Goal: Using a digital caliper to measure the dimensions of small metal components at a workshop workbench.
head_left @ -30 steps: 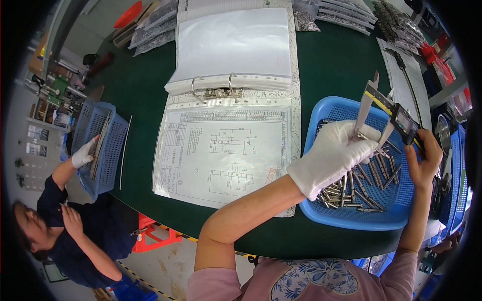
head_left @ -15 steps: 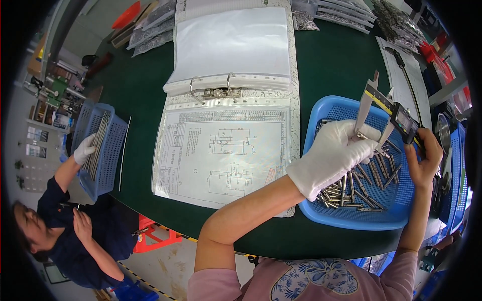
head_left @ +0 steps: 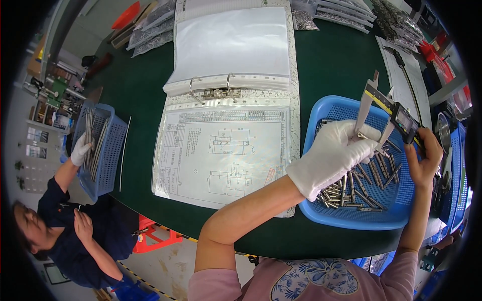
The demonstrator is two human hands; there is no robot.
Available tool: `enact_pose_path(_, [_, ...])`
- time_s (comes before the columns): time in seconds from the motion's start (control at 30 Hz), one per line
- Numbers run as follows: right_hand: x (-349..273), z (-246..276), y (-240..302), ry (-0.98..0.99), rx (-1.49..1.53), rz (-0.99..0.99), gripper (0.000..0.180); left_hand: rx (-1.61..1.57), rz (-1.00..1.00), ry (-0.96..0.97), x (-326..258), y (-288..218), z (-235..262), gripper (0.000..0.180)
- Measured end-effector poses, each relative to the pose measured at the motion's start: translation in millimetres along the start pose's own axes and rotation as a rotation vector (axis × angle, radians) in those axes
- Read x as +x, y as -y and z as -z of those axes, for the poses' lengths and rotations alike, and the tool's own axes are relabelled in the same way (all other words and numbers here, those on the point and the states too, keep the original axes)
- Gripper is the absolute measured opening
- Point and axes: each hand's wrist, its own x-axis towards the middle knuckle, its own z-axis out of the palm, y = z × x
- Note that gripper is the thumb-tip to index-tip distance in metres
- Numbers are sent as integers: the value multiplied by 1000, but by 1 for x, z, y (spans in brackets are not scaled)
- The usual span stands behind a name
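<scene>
Measurement at a green bench, head view. The left hand [head_left: 331,155], in a white glove, is closed on a small metal pin [head_left: 362,136] and presents it to the jaws of a digital caliper [head_left: 389,113], which the bare right hand [head_left: 420,160] grips closed around its body at 3 o'clock. Against the two earlier pictures both hands, pin and caliper keep their places, so the reading appears to be in progress and the pin not yet released. Below them a blue basket [head_left: 314,150] holds loose pins [head_left: 359,188]. At 12 o'clock lies an open ring binder [head_left: 231,55], its drawing sheet [head_left: 226,150] at centre. At 9 o'clock a co-worker's gloved hand [head_left: 79,149] has moved lower along a second blue basket [head_left: 108,150]. Bagged parts [head_left: 341,10] line the far edge; shelving fills the left of the room.
</scene>
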Motion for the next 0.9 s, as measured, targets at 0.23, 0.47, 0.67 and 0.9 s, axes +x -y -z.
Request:
enact_pose_path(0.23, [0, 0, -2, 3, 13, -21, 26, -1, -3, 11, 0, -1, 0, 17])
enact_pose_path(0.47, [0, 1, -3, -10, -10, 6, 27, -37, -61, 40, 1, 5, 2, 22])
enact_pose_path(0.67, [3, 1, 2, -92, 61, 33, 29, 25, 25, 20, -1, -4, -3, 26])
enact_pose_path(0.9, [8, 3, 6, -101, 58, 28, 27, 71, -44, -79, -2, 0, 4, 24])
